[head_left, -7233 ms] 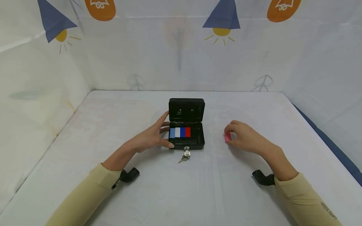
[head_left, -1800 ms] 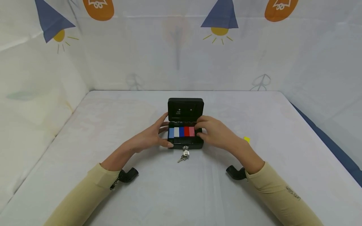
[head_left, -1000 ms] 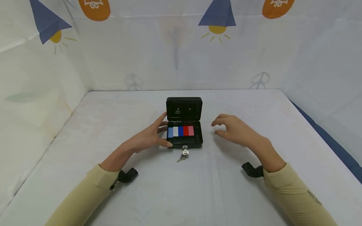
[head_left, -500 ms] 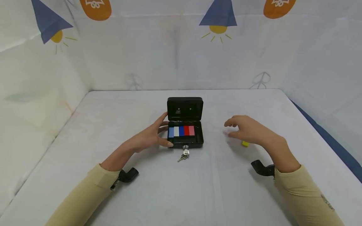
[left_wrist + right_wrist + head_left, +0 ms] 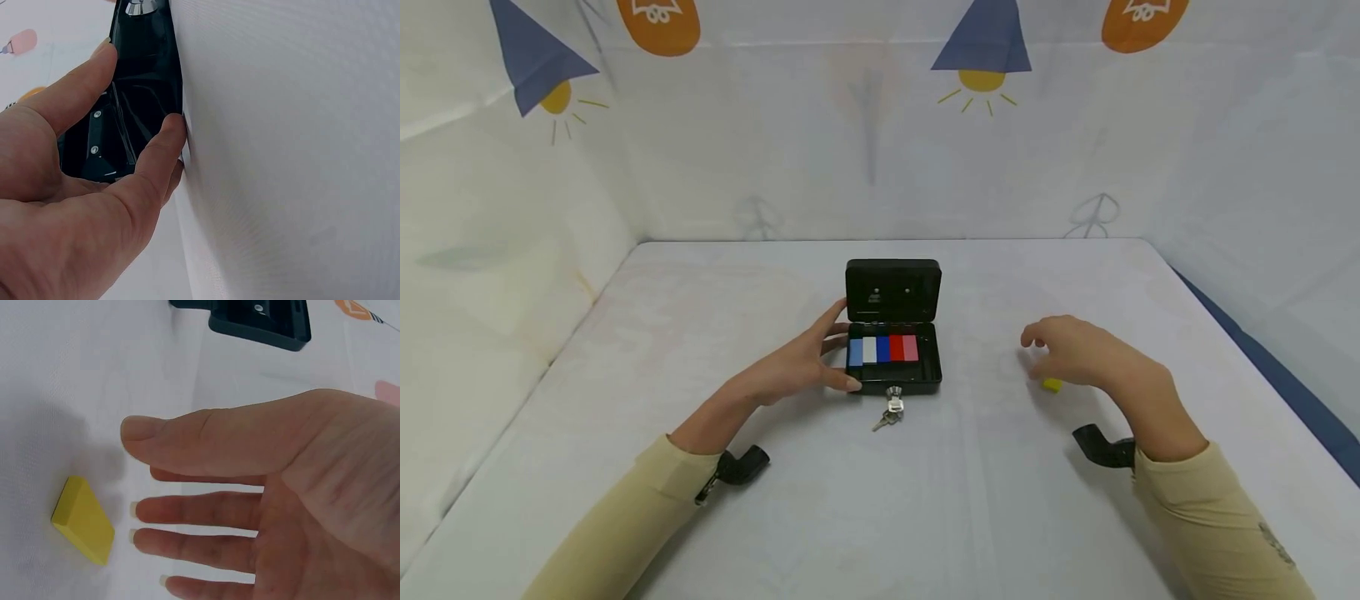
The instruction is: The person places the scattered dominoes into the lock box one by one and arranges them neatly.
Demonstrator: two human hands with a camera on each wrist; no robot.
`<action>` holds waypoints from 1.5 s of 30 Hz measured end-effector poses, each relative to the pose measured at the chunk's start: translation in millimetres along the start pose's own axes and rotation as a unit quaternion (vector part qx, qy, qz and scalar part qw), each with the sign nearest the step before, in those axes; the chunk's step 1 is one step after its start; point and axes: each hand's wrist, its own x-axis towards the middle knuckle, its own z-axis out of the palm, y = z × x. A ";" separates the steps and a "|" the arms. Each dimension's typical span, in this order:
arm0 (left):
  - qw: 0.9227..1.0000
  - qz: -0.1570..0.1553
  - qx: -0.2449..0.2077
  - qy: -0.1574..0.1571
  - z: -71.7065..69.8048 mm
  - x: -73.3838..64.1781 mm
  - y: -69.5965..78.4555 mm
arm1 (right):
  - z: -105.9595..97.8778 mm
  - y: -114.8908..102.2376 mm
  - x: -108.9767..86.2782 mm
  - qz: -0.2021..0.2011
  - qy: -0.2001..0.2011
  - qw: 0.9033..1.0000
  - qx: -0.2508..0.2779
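A black cash box (image 5: 929,354) stands on the table with its lid (image 5: 892,283) raised. Light blue (image 5: 856,352), white (image 5: 869,350), dark blue (image 5: 883,349), red (image 5: 897,348) and pink (image 5: 911,348) blocks sit side by side inside it. My left hand (image 5: 793,364) holds the box's left side, thumb at the front corner, fingers along the side and back. To the right, my right hand (image 5: 1078,354) hovers over a small yellow block (image 5: 84,522) with nothing between its fingers; in the right wrist view the block lies just beyond the fingertips.
Keys (image 5: 889,417) hang from the lock at the front of the box. White cloth covers the table (image 5: 880,517), and white curtains with printed lamps rise at the back and sides. A black wrist camera (image 5: 1103,447) sits below each hand.
The right hand brought the pink block into the box, let go, and moved back right to above the yellow block. The left hand stays at the box.
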 end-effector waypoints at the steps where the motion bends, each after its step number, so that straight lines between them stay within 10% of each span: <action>1: 1.000 -0.001 0.000 0.001 0.4 0.4 0.1 | -0.3 1.0 -0.3 0.007 -0.005 1.000 -0.003; 19: 1.000 -0.005 -0.003 0.006 -1.9 2.9 -3.2 | 18.6 43.0 -9.7 -0.050 0.068 0.996 0.042; 45: 1.000 -0.006 0.004 0.008 0.3 2.8 -3.2 | 30.9 46.5 -13.9 -0.063 0.104 0.992 0.042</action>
